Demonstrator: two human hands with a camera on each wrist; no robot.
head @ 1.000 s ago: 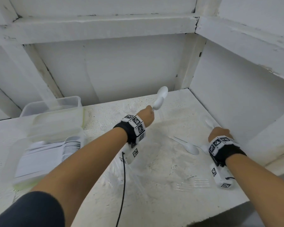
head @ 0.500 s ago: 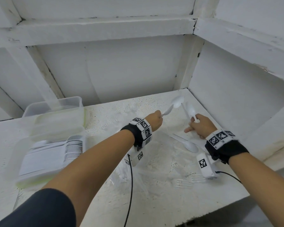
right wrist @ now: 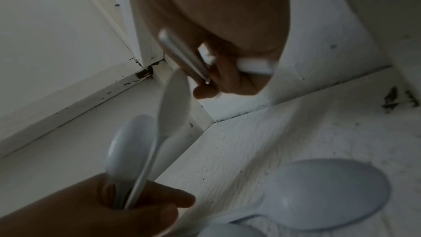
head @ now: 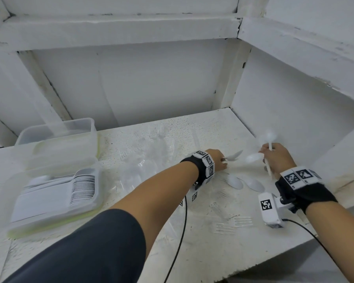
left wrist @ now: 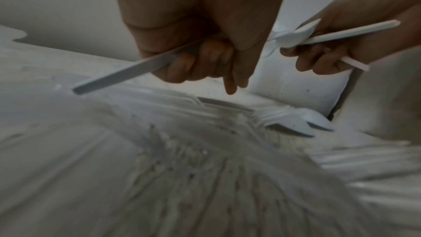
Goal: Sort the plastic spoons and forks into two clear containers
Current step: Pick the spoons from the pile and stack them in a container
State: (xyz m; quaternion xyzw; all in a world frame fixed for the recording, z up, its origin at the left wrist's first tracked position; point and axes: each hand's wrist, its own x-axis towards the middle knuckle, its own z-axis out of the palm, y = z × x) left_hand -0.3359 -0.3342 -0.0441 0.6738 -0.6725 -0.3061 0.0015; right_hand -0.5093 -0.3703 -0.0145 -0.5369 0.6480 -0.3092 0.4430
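The white shelf (head: 172,252) is carrying everything, and well away from both sets of fingers, off to the left, two clear containers are sitting. The nearer container (head: 55,203) is holding a neat stack of white cutlery; the farther container (head: 57,137) behind it is showing nothing I can make out inside.

The left hand (head: 218,161) is curling its fingers (left wrist: 200,60) round the handle of one white spoon (head: 234,155), the bowl pointing toward the other hand. The right hand (head: 276,160) is gripping two or three spoons (head: 262,148) by their handles, fanned out and crossing rather than nested; blur is hiding the exact count.

Just below and between the two hands, two loose spoons (head: 245,182) are lying bowl-down on the shelf. Nearer the person than the right fingers, clear forks (head: 233,224) are resting, hard to see against the white surface.

The likely trouble: the right hand's splayed bundle is looking loose, so adding another spoon could let one slip and drop. The see-through forks could also be overlooked, or swept off the front edge by a wrist.
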